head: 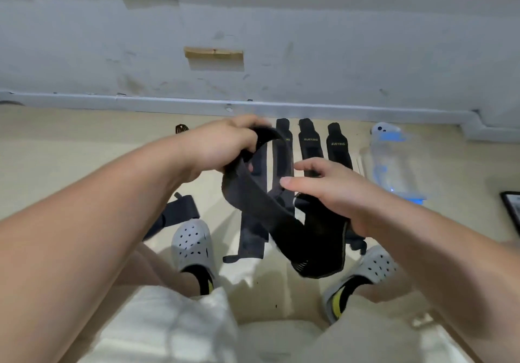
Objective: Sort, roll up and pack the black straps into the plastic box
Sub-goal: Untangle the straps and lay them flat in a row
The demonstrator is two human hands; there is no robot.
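Note:
My left hand point(222, 146) grips the upper end of a long black strap point(261, 202), which loops down between my feet. My right hand point(334, 194) has its fingers spread over the strap's lower part; whether the palm grips it I cannot tell. Several black straps with yellow lettering lie side by side on the floor beyond my hands, among them two point(309, 140) point(337, 146) at the right. Another black strap point(177, 213) lies at the left by my foot. The clear plastic box point(394, 163) with blue clips stands on the floor to the right.
A wall with a grey conduit point(168, 102) runs along the floor's far edge. My two feet in grey perforated shoes point(194, 244) point(374, 264) flank the straps. A dark phone or tablet point(512, 208) lies at the far right. A small brown item point(181, 128) rests near the wall.

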